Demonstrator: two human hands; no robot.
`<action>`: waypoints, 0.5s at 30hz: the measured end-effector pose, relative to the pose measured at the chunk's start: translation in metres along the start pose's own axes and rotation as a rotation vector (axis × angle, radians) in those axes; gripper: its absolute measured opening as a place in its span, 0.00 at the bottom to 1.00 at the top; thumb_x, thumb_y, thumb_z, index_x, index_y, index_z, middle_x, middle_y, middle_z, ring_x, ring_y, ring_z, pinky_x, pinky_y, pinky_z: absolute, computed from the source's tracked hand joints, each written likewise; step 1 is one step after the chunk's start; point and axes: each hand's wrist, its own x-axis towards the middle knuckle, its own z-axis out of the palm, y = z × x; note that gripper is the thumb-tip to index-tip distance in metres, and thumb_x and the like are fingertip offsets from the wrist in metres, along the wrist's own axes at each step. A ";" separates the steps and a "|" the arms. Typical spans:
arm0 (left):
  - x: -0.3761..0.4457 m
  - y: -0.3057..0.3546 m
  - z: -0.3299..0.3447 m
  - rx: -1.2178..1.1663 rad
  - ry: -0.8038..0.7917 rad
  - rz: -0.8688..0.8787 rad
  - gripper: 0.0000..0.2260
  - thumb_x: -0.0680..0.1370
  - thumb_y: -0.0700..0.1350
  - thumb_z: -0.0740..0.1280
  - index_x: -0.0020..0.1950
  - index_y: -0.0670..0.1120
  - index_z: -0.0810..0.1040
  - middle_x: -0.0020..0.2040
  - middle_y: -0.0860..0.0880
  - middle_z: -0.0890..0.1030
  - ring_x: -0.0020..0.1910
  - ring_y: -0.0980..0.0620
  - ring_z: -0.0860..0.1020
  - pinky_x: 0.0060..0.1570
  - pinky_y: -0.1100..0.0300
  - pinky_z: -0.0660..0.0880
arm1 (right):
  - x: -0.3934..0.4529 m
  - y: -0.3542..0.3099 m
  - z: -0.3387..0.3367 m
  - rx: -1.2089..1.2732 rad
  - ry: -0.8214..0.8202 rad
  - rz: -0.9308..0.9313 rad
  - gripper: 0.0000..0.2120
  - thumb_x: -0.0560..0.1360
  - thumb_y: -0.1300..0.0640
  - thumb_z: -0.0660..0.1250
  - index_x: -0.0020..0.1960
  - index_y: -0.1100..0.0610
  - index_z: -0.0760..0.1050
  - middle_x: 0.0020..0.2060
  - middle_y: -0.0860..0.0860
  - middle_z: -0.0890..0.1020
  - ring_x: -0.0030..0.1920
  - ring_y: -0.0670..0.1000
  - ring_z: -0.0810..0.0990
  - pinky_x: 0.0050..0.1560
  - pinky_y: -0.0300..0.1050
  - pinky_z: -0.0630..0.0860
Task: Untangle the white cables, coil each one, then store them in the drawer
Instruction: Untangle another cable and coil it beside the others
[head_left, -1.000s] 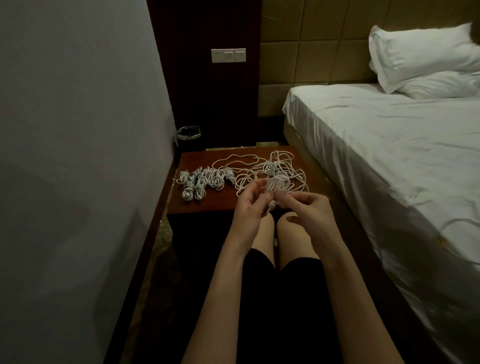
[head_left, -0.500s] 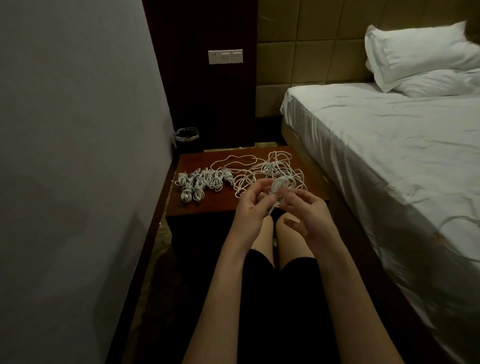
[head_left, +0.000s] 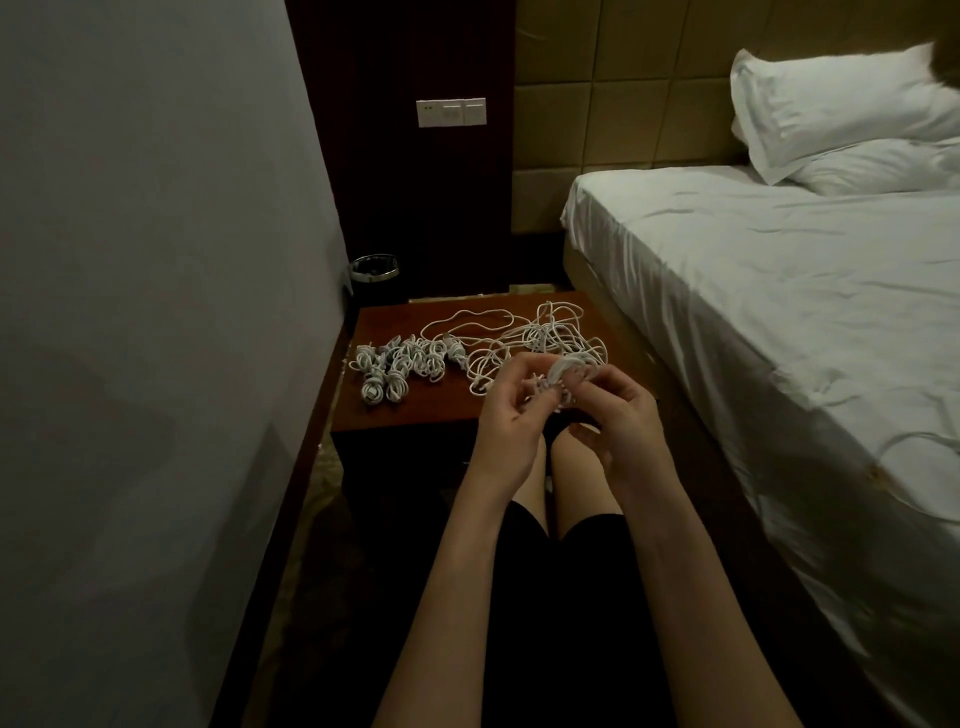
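Note:
A small coil of white cable (head_left: 560, 373) hangs between my two hands, just above the front edge of the brown nightstand (head_left: 415, 410). My right hand (head_left: 613, 415) pinches the coil with fingertips and thumb. My left hand (head_left: 511, 410) holds the cable's loose end with curled fingers beside it. Behind my hands, a loose tangle of white cables (head_left: 540, 338) lies on the right half of the nightstand. Several finished coils (head_left: 397, 366) lie in a cluster on its left half. No drawer shows from this angle.
A grey wall (head_left: 156, 312) closes off the left. The bed (head_left: 779, 312) with white sheets and pillows (head_left: 841, 104) runs along the right. A small bin (head_left: 374, 270) stands in the corner behind the nightstand. My knees sit just before the nightstand.
Both hands have risen slightly and kept turning the small coil; my right hand now pinches it from the right while my left fingers work the end.

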 end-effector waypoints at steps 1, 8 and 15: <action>0.000 0.000 0.000 -0.004 0.003 0.002 0.08 0.79 0.37 0.64 0.50 0.51 0.76 0.44 0.48 0.76 0.38 0.62 0.76 0.38 0.71 0.71 | 0.000 0.000 0.001 -0.012 0.007 -0.014 0.03 0.75 0.59 0.69 0.48 0.57 0.78 0.46 0.55 0.82 0.46 0.52 0.81 0.43 0.43 0.77; -0.002 -0.003 0.003 -0.027 0.075 -0.043 0.07 0.79 0.36 0.65 0.50 0.47 0.78 0.35 0.54 0.77 0.33 0.61 0.75 0.35 0.70 0.71 | 0.002 0.006 0.005 -0.108 0.072 -0.147 0.03 0.76 0.58 0.69 0.46 0.58 0.77 0.44 0.54 0.82 0.46 0.53 0.82 0.41 0.41 0.79; 0.003 0.000 0.005 -0.116 0.199 -0.128 0.07 0.79 0.41 0.67 0.54 0.50 0.79 0.52 0.47 0.83 0.52 0.51 0.81 0.47 0.62 0.79 | 0.002 0.008 0.003 -0.079 0.013 -0.183 0.03 0.76 0.58 0.69 0.48 0.53 0.81 0.43 0.49 0.84 0.47 0.49 0.83 0.46 0.41 0.80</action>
